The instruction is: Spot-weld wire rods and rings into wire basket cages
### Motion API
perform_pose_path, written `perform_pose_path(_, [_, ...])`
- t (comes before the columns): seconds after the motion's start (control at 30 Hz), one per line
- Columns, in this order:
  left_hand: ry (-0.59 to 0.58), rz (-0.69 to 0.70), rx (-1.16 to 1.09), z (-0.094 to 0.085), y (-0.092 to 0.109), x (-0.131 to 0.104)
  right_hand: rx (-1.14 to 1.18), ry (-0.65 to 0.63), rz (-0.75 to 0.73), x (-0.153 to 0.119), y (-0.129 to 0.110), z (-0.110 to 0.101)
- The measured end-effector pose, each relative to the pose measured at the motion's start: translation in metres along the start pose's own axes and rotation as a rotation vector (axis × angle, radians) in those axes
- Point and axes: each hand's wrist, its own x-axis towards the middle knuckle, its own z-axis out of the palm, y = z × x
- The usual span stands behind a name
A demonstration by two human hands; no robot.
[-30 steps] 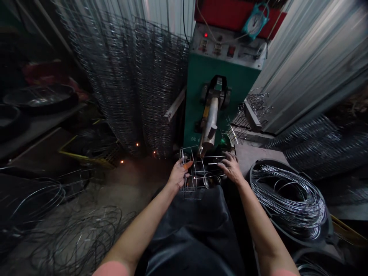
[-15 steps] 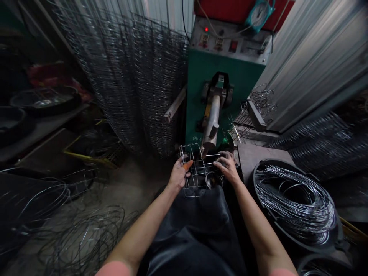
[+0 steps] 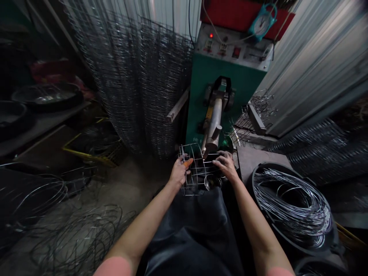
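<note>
From where I stand, the left hand [image 3: 180,169] has its grip closed around the near-left side of a wire basket frame [image 3: 196,168], an orange wrap [image 3: 188,163] on one finger. The frame sits just above the dark apron [image 3: 191,230], right under the metal arm [image 3: 216,119] of a green machine [image 3: 198,88], which looks to me like a spot welder. The right hand [image 3: 225,165] seems to pinch a straight wire [image 3: 212,161] at its outer end, though the fingers partly hide the hold.

To do this well, I'd have the left grip carry the frame's weight and hold it level, so the crossing lies squarely at the arm's tip [image 3: 204,154]. The right fingertips are best left out at the wire's end, well off that tip, steering lightly. A twist in either wrist could skew the joint, I'd judge. I'd also mind the small round bowl [image 3: 212,182] close below; a dipping frame might snag its rim.
</note>
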Motion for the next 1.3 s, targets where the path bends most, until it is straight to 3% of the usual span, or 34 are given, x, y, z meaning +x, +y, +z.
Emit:
perform_pose_path(0.43, [0.039, -0.065, 0.002, 0.006, 0.005, 0.019, -0.018, -0.05, 0.066, 0.017, 0.008, 0.002])
perform_pose_path(0.6, [-0.052, -0.064, 0.016, 0.0, 0.006, 0.016, -0.087, -0.024, 0.078, 0.006, -0.008, 0.001])
perform_pose_path(0.7, [-0.149, -0.085, 0.015, -0.024, 0.007, 0.002, -0.177, -0.015, -0.011, -0.02, -0.023, -0.005])
perform_pose_path(0.8, [-0.255, -0.137, -0.061, -0.065, 0.007, -0.019, -0.175, -0.007, -0.151, -0.052, -0.027, -0.025])
perform_pose_path(0.93, [-0.364, -0.153, -0.182, -0.115, 0.013, -0.04, -0.012, 0.029, -0.066, -0.079, -0.025, -0.066])
perform_pose_path(1.03, [-0.336, -0.14, -0.057, -0.128, 0.026, -0.043, 0.176, -0.088, -0.032, -0.08, -0.049, -0.086])
perform_pose_path(1.1, [-0.181, -0.064, 0.161, -0.123, 0.039, -0.043, 0.244, -0.087, -0.05, -0.073, -0.078, -0.086])
perform_pose_path(1.17, [-0.027, 0.161, 0.382, -0.108, 0.054, -0.048, 0.242, -0.046, -0.072, -0.064, -0.107, -0.077])
perform_pose_path(1.2, [-0.021, 0.311, 0.486, -0.098, 0.062, -0.054, 0.226, -0.044, -0.086, -0.06, -0.12, -0.071])
perform_pose_path(1.23, [-0.078, 0.46, 0.594, -0.086, 0.068, -0.062, 0.205, -0.052, -0.101, -0.056, -0.131, -0.065])
perform_pose_path(1.3, [-0.331, 0.695, 0.83, -0.058, 0.08, -0.078, 0.164, -0.076, -0.128, -0.05, -0.146, -0.057])
